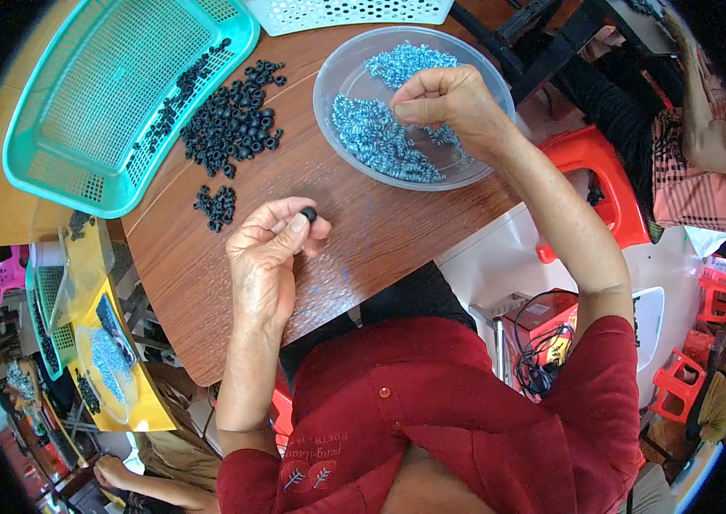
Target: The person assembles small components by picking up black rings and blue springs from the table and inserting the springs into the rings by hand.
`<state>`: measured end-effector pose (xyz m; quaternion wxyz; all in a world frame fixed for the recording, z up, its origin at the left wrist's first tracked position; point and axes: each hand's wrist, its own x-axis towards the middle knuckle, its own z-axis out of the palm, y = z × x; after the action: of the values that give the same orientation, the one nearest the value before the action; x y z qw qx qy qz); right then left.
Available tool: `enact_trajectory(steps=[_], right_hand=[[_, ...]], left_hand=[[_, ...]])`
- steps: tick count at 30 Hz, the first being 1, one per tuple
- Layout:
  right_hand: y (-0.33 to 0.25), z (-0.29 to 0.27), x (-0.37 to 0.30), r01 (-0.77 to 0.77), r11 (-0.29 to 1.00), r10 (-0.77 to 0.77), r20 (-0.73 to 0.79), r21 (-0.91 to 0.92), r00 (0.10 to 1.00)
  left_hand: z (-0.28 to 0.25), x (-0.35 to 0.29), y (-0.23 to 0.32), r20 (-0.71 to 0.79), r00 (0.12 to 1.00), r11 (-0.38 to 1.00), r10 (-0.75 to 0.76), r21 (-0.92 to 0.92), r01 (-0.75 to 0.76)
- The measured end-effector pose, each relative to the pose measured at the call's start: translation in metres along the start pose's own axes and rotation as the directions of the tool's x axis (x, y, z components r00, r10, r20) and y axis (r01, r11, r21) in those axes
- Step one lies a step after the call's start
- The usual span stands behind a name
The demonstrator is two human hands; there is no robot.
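Observation:
My left hand [270, 240] pinches a small round black plastic piece [308, 213] between thumb and fingers, above the near part of the wooden table. Over a clear round plastic bowl [325, 135], the thumb and fingertips of my right hand [448, 101] are pressed together. Whatever they may hold is too small or hidden to make out. Two heaps of tiny shiny blue-silver pieces, which look like coil springs [380, 141], lie in the bowl. Left of it on the table is a pile of round black pieces [234, 124], with a smaller cluster of black pieces [215, 207] nearer me.
A turquoise mesh basket [16, 167] at the far left has small black parts along its side. A white perforated basket [354, 19] stands at the far edge. Red stools [607, 193] and other people are on both sides. Cables [543, 343] lie below right.

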<state>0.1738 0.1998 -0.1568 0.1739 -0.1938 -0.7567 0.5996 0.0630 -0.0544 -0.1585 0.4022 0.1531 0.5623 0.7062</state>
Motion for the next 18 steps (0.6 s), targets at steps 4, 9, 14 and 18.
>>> enact_trajectory(steps=[4,9,14,18], right_hand=[[-0.007,0.006,-0.005,-0.020,0.999,0.020,0.000,0.044,1.000],[-0.007,0.008,-0.003,-0.052,0.999,0.052,-0.007,0.003,0.999],[-0.025,0.022,-0.016,0.006,0.996,-0.006,0.008,0.094,1.000],[-0.044,0.046,-0.035,0.047,0.992,-0.057,0.084,0.117,0.995]], left_hand=[[0.004,0.003,-0.002,0.006,1.000,1.000,0.012,-0.015,-0.012],[0.010,0.004,-0.003,0.001,1.000,1.000,0.020,-0.018,-0.020],[0.005,-0.001,-0.002,0.085,0.996,0.988,-0.030,-0.151,0.043],[0.004,-0.007,-0.001,0.107,0.994,0.958,0.000,-0.286,0.031]])
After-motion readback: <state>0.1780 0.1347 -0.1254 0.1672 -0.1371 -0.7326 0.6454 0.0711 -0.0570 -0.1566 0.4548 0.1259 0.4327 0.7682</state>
